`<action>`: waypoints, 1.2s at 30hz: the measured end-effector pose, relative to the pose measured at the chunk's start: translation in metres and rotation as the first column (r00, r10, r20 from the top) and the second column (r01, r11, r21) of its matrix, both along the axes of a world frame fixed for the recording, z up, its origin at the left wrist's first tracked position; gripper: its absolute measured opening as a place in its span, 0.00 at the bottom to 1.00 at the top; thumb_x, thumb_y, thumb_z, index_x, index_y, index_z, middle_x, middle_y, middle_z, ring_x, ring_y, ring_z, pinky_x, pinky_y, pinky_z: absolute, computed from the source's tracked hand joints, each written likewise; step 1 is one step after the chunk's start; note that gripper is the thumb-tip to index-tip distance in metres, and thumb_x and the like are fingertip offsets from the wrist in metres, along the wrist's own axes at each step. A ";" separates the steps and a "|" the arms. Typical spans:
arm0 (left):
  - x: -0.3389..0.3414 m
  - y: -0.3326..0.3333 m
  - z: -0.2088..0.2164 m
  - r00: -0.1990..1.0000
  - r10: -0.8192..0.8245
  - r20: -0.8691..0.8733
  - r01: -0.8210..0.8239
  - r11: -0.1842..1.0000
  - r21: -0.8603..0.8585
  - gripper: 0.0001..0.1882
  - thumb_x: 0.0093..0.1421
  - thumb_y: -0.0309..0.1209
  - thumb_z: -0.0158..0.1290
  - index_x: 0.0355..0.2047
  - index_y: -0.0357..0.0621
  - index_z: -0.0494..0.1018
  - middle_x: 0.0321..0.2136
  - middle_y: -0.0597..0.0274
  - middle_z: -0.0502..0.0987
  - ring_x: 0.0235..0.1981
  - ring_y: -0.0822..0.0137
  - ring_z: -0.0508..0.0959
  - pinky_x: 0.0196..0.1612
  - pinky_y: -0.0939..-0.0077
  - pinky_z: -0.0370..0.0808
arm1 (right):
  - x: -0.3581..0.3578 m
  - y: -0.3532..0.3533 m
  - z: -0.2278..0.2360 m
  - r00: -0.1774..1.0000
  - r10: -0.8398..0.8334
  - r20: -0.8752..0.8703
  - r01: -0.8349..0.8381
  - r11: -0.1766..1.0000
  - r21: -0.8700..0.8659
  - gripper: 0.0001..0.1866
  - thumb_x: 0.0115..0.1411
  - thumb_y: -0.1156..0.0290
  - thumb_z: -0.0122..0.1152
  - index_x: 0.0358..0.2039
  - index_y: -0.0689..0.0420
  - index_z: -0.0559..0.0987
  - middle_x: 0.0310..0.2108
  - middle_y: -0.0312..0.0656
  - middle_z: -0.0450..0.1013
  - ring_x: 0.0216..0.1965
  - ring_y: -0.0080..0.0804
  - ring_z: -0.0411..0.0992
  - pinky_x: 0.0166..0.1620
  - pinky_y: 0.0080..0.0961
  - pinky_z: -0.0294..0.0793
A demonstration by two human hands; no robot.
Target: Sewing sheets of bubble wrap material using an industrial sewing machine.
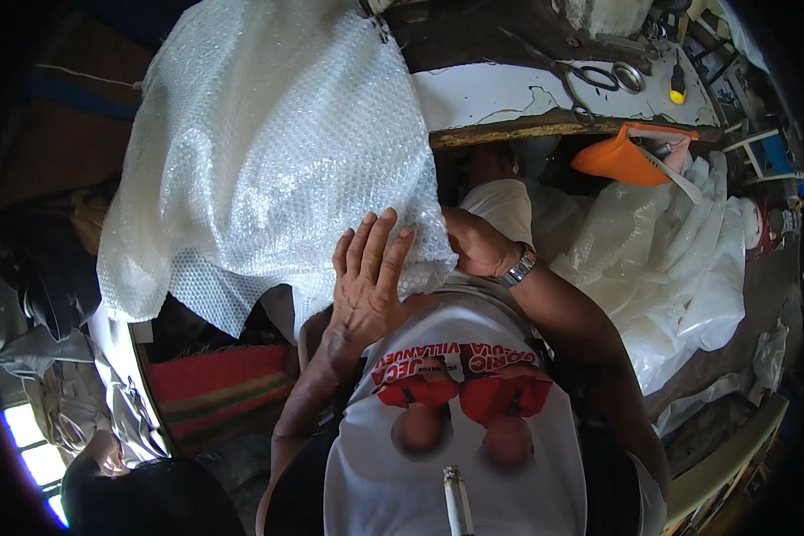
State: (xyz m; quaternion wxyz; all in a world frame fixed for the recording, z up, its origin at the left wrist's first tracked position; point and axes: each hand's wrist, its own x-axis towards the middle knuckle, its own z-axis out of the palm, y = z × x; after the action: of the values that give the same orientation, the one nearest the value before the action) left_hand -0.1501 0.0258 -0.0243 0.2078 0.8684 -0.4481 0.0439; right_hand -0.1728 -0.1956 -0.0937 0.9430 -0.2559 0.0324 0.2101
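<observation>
A large sheet of clear bubble wrap drapes over the left part of the workbench and hangs down toward my lap. My left hand lies on the wrap near its lower right corner, palm down, fingers stretched out. At the right edge of that corner, my right hand, with a metal wristwatch on its wrist, is closed on the wrap. Its fingertips are partly hidden behind the plastic. Whether anything lies inside the folded corner cannot be seen.
On the worn white bench top lie black-handled scissors, a metal ring and a yellow-handled screwdriver. An orange pouch hangs below its edge. Clear plastic sheeting is heaped at right, a striped cloth at left.
</observation>
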 end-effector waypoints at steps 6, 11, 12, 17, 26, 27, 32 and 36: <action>0.026 0.039 0.010 0.989 0.085 -0.120 -0.120 0.937 -0.327 0.30 0.54 0.17 0.65 0.59 0.43 0.78 0.50 0.53 0.84 0.52 0.54 0.83 0.57 0.60 0.79 | -0.004 -0.002 0.001 0.996 0.088 -0.024 -0.091 0.920 -0.381 0.39 0.73 0.35 0.50 0.72 0.50 0.66 0.62 0.39 0.73 0.60 0.32 0.73 0.31 0.33 0.89; 0.096 0.085 0.060 0.866 0.408 -0.289 -0.500 0.705 -0.504 0.22 0.77 0.42 0.50 0.52 0.33 0.80 0.39 0.52 0.86 0.39 0.63 0.85 0.49 0.66 0.81 | -0.001 0.013 0.044 0.994 -0.080 -0.078 0.003 0.720 -0.694 0.54 0.66 0.23 0.48 0.76 0.54 0.61 0.66 0.47 0.67 0.59 0.40 0.71 0.39 0.37 0.88; 0.112 0.081 0.083 0.755 0.560 -0.340 -0.654 0.672 -0.347 0.27 0.75 0.49 0.51 0.49 0.31 0.80 0.33 0.56 0.83 0.30 0.64 0.79 0.40 0.62 0.78 | 0.002 0.017 0.048 0.988 -0.112 -0.103 0.004 0.692 -0.722 0.54 0.66 0.23 0.48 0.77 0.53 0.59 0.66 0.48 0.67 0.60 0.41 0.71 0.38 0.37 0.88; 0.194 0.087 0.068 0.643 0.537 -0.545 -0.765 0.482 -0.427 0.32 0.72 0.55 0.53 0.50 0.32 0.80 0.38 0.49 0.81 0.41 0.60 0.76 0.49 0.62 0.72 | 0.022 0.050 0.035 0.984 -0.018 -0.175 -0.122 0.649 -0.751 0.45 0.69 0.33 0.53 0.73 0.55 0.65 0.66 0.49 0.69 0.57 0.42 0.75 0.34 0.34 0.88; 0.353 0.175 0.017 0.940 0.255 -0.226 -0.310 0.916 -0.255 0.31 0.81 0.45 0.33 0.72 0.36 0.66 0.69 0.38 0.70 0.71 0.43 0.69 0.74 0.58 0.61 | 0.009 0.060 0.035 0.828 0.292 0.479 0.145 0.714 -0.685 0.27 0.76 0.57 0.56 0.67 0.61 0.74 0.58 0.52 0.78 0.53 0.43 0.81 0.53 0.34 0.86; 0.354 0.175 0.021 0.986 0.078 -0.150 -0.129 0.920 -0.369 0.31 0.81 0.45 0.33 0.71 0.34 0.66 0.69 0.38 0.70 0.71 0.45 0.68 0.73 0.60 0.62 | 0.004 0.053 0.076 0.808 0.436 0.396 -0.047 0.718 -0.694 0.26 0.74 0.62 0.59 0.68 0.60 0.73 0.59 0.52 0.77 0.56 0.43 0.80 0.60 0.35 0.82; 0.402 0.228 0.024 0.997 0.011 0.080 0.007 0.974 -0.226 0.31 0.80 0.46 0.36 0.72 0.36 0.65 0.68 0.43 0.72 0.72 0.50 0.68 0.73 0.63 0.63 | -0.002 0.016 0.038 0.477 0.616 0.626 0.319 0.543 -0.777 0.24 0.66 0.58 0.71 0.53 0.65 0.83 0.51 0.50 0.83 0.49 0.36 0.82 0.53 0.31 0.80; 0.354 0.186 0.066 0.828 0.455 -0.328 -0.543 0.797 -0.264 0.31 0.80 0.45 0.35 0.75 0.40 0.62 0.66 0.51 0.75 0.70 0.59 0.71 0.73 0.66 0.64 | -0.005 -0.004 0.060 0.853 0.518 -0.062 -0.207 0.227 -0.952 0.23 0.64 0.63 0.68 0.53 0.67 0.81 0.49 0.61 0.82 0.50 0.52 0.82 0.55 0.39 0.78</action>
State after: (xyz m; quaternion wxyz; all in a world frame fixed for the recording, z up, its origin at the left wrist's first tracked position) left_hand 0.2035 0.2123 0.0417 0.3923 0.9039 -0.1569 0.0668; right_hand -0.1781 -0.2001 -0.0338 0.5353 -0.7762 -0.0416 0.3306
